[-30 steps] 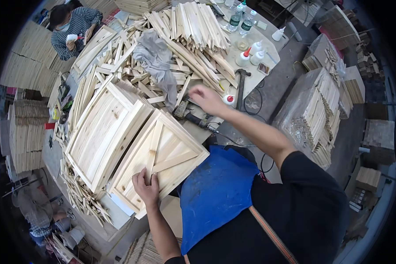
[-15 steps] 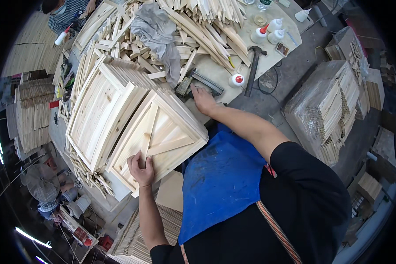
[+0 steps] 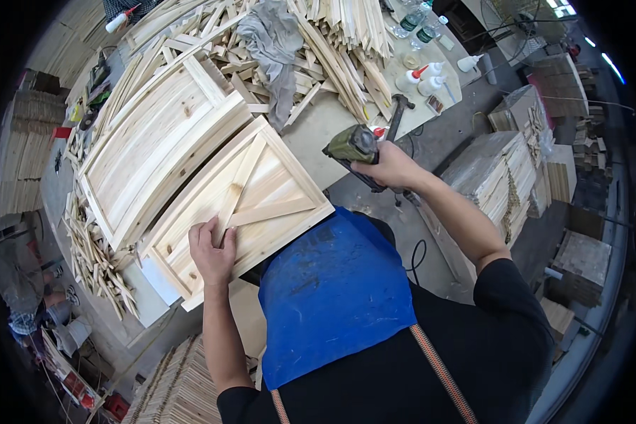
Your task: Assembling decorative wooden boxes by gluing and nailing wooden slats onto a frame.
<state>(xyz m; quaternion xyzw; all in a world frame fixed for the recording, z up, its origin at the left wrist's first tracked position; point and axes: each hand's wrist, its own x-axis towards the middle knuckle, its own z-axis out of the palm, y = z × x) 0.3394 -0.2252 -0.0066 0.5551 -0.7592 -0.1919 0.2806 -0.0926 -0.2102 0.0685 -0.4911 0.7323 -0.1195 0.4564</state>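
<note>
A framed pale wood panel with diagonal strips lies in front of me on a stack of like panels. My left hand rests on it, thumb and fingers closed about the lower end of a wooden strip where a second strip meets it. My right hand grips a green and black nail gun, held up off the table to the right of the panel. A hose trails below that hand.
A second stack of framed panels stands on the left. Wood offcuts and a grey cloth lie behind. A hammer, white glue bottles and water bottles are at the far right. Wrapped wood stacks stand beyond.
My right hand has picked the nail gun up from the table and brought it up to the right. My left hand stays at the strips' joint. The view has shifted slightly.
</note>
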